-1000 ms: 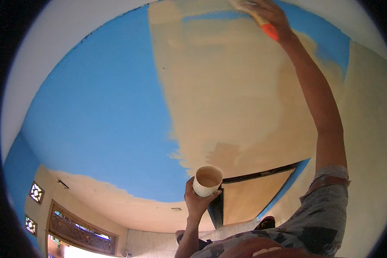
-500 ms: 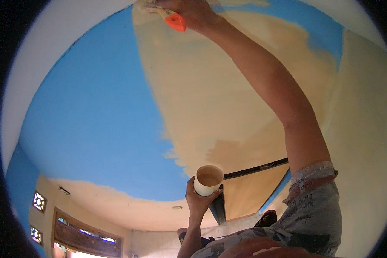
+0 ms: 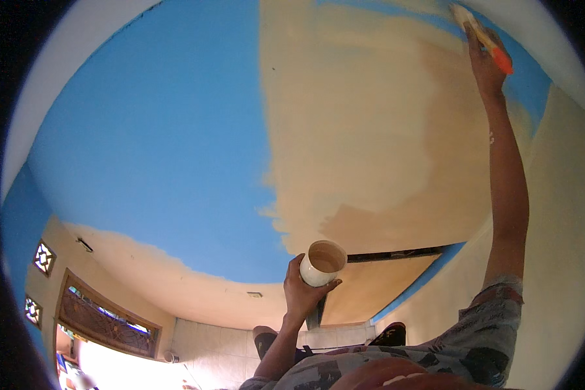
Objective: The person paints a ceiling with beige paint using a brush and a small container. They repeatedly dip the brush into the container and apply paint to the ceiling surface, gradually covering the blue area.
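My left hand [image 3: 303, 289] is wrapped around a white cup [image 3: 318, 272] that holds beige-brown paint [image 3: 328, 257]. High at the upper right, my right hand [image 3: 486, 64] grips a paintbrush [image 3: 480, 31] with a pale wooden handle and an orange end. Its bristles point up and left, at the wall near the ceiling edge; whether they touch it I cannot tell. Fresh beige paint [image 3: 370, 130] covers the wall's middle and right. A large blue area [image 3: 175, 143] lies to the left, and a blue strip [image 3: 526, 71] runs by the right hand.
Below the cup is a wooden door panel [image 3: 377, 286] with a dark frame top [image 3: 396, 254]. My shoes [image 3: 390, 334] stand over pale floor tiles [image 3: 221, 344]. At lower left are a carved wooden transom [image 3: 107, 312], a bright opening and two patterned vents [image 3: 43, 257]. A white ceiling [image 3: 65, 84] borders the wall.
My right hand has swung with the paintbrush from the top middle to the upper right. The view has shifted, while the cup stays in my left hand.
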Demonstrator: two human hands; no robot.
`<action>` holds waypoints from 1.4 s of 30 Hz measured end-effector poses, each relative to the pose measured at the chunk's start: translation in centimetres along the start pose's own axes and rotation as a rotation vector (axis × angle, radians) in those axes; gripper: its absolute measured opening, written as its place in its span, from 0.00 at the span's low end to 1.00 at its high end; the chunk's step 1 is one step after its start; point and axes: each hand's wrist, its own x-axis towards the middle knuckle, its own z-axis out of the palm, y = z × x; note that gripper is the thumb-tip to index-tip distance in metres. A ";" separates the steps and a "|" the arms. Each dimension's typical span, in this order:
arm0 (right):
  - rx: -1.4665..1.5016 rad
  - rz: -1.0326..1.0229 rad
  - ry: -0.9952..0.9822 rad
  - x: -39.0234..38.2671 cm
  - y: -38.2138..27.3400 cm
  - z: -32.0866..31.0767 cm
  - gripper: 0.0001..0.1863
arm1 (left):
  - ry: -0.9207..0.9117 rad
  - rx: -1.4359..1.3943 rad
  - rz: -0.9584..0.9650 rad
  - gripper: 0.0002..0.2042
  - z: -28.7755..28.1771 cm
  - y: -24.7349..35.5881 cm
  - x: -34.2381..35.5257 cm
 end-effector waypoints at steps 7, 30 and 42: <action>0.859 0.496 0.004 3.4 -20.0 8.9 0.15 | 0.044 -0.018 -0.042 0.43 0.2 0.1 -0.5; -0.510 0.244 0.007 -6.4 16.5 -4.2 0.31 | 0.014 0.002 -0.014 0.42 1.1 -1.9 -0.6; 0.331 0.231 0.044 -0.2 -17.5 13.7 0.14 | 0.087 0.022 -0.025 0.43 1.3 -1.0 -1.1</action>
